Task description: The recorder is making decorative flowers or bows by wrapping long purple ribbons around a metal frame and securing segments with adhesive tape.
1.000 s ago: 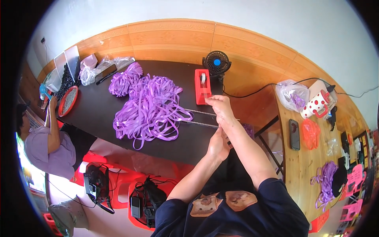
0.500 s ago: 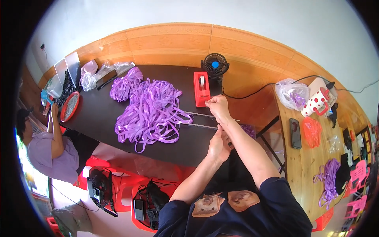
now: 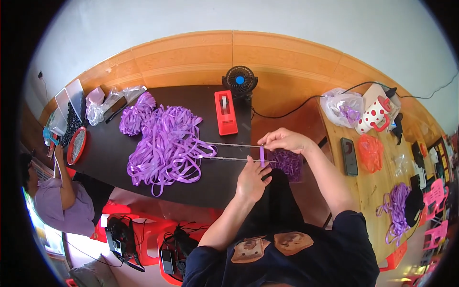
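Two thin metal rods (image 3: pixel 234 144) run side by side from a large heap of purple ribbon loops (image 3: pixel 165 143) to past the table's right edge. A short band of purple ribbon (image 3: pixel 262 156) spans the rods near their right ends. My right hand (image 3: pixel 285 141) is closed in a pinch at the band's upper end, by the far rod. Below, my left hand (image 3: pixel 252 182) has its fingers apart, with the fingertips at the near rod and beside the band's lower end. The exact finger contact is too small to make out.
A red tape dispenser (image 3: pixel 225 113) and a black fan (image 3: pixel 240 80) stand at the dark table's far right. Purple pieces fill a clear bag (image 3: pixel 288 165) below the edge. A wooden table (image 3: pixel 366 201) is on the right. A person (image 3: pixel 67 193) works at far left.
My hands have moved apart, and the purple band now shows between them across the rods. My right hand has shifted right. The whole view has swung, moving the table slightly left and down.
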`<state>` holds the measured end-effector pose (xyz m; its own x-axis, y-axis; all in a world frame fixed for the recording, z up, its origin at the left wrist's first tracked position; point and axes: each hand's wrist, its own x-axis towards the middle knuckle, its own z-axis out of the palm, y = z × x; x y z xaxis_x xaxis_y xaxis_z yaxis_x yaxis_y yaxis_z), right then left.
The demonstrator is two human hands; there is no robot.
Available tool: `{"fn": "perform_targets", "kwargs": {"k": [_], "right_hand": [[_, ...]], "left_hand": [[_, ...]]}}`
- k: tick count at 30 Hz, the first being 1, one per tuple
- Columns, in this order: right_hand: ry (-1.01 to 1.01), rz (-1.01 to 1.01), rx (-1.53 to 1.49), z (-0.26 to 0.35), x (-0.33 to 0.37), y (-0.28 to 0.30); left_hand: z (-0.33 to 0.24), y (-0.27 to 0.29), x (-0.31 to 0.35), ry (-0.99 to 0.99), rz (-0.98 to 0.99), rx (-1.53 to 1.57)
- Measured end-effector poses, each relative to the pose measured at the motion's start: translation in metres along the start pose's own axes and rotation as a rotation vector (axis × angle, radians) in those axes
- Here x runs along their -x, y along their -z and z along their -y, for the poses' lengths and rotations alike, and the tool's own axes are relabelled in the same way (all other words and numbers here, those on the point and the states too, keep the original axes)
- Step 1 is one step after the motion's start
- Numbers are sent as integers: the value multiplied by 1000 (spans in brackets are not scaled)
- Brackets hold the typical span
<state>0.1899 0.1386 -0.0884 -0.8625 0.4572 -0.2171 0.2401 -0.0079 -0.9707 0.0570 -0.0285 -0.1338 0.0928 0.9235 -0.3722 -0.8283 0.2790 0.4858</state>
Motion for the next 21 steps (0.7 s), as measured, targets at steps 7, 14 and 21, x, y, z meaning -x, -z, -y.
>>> {"fn": "perform_targets", "kwargs": {"k": [7, 14, 21], "right_hand": [[31, 136, 95, -27, -13, 5], [99, 179, 129, -32, -19, 9], [120, 137, 120, -31, -19, 3]], "left_hand": [[2, 1, 0, 19, 6, 1], [0, -5, 3, 20, 1, -23], [-1, -6, 3, 16, -2, -28]]}}
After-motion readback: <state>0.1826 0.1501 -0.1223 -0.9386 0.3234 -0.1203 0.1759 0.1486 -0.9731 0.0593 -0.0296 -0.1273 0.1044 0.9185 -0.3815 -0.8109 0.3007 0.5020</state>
